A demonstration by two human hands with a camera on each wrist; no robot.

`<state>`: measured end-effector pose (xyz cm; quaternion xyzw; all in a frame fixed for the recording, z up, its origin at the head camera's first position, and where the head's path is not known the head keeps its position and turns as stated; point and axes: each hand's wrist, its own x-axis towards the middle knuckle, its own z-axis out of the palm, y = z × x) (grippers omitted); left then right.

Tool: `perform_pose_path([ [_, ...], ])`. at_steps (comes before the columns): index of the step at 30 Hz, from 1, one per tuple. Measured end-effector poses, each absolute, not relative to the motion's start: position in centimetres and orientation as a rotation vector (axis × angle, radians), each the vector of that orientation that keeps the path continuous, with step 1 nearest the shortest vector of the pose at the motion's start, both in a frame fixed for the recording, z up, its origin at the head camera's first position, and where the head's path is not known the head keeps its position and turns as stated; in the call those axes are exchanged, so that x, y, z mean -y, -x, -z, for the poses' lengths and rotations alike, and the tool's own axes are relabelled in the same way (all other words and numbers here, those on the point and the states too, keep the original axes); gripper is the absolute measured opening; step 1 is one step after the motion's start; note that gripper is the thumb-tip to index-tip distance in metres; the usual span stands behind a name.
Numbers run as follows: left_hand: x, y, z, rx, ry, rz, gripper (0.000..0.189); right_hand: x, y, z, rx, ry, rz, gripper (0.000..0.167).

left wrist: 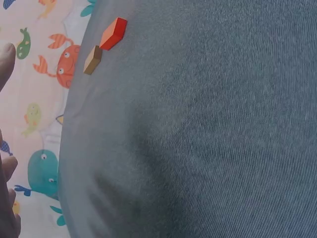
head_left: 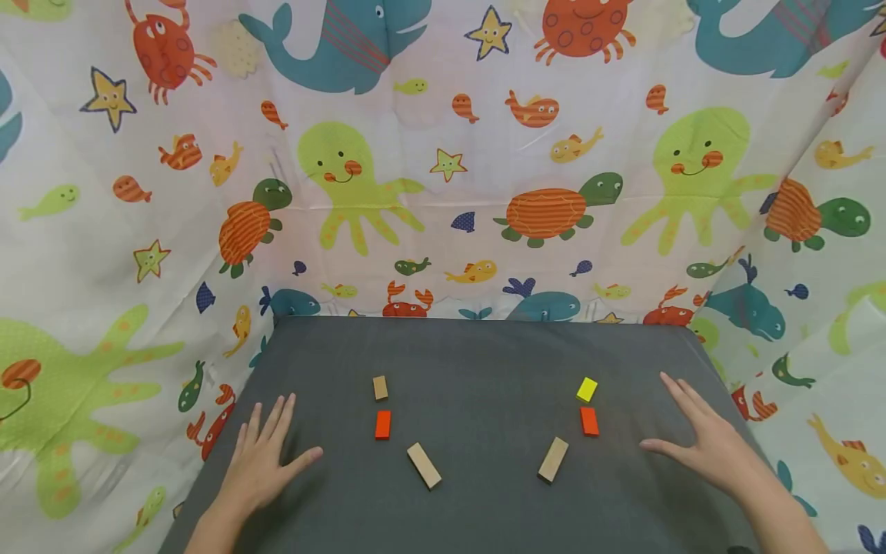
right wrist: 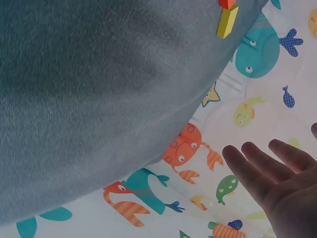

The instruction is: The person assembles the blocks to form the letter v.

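Note:
My left hand (head_left: 259, 462) is held over the left side of the table with its fingers spread and nothing in them. Nearest to it are a tan block (head_left: 381, 388), a red block (head_left: 383, 425) and a longer pale wooden block (head_left: 424, 465) lying at a slant. On the other side my right hand (head_left: 709, 446) is likewise spread and holds nothing. A yellow block (head_left: 587, 390), another red block (head_left: 589, 422) and a second long wooden block (head_left: 553, 460) lie to its left. In the right wrist view the fingers (right wrist: 262, 173) look straight.
The table (head_left: 484, 354) has a dark grey cloth cover. Behind it and along both sides hangs a white curtain (head_left: 429, 231) printed with sea animals. A small dark object (head_left: 739, 549) is cut off at the bottom edge near the right arm.

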<state>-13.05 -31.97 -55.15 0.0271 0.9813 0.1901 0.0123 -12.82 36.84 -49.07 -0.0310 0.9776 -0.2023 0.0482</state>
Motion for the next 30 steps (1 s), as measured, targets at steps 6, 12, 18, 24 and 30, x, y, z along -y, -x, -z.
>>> perform_pose_path([
  [6, 31.5, 13.1, 55.7, -3.088, -0.085, -0.602, 0.104, -36.1, 12.9, 49.6, -2.974, 0.108, 0.695, 0.128],
  [12, 30.9, 12.9, 56.0, -3.099, -0.081, -0.633, 0.103, -35.3, 12.8, 50.2, -2.996, 0.132, 0.716, 0.124],
  [18, 30.3, 12.9, 55.8, -3.1, -0.052, -0.714, 0.104, -34.6, 12.7, 50.9, -3.009, 0.125, 0.75, 0.12],
  [24, 29.4, 12.9, 55.7, -3.118, -0.056, -0.8, 0.102, -33.7, 12.6, 51.7, -3.027, 0.127, 0.785, 0.117],
  [30, 28.4, 13.1, 55.7, -3.151, -0.078, -0.926, 0.093, -32.8, 12.7, 52.2, -3.035, 0.136, 0.831, 0.116],
])
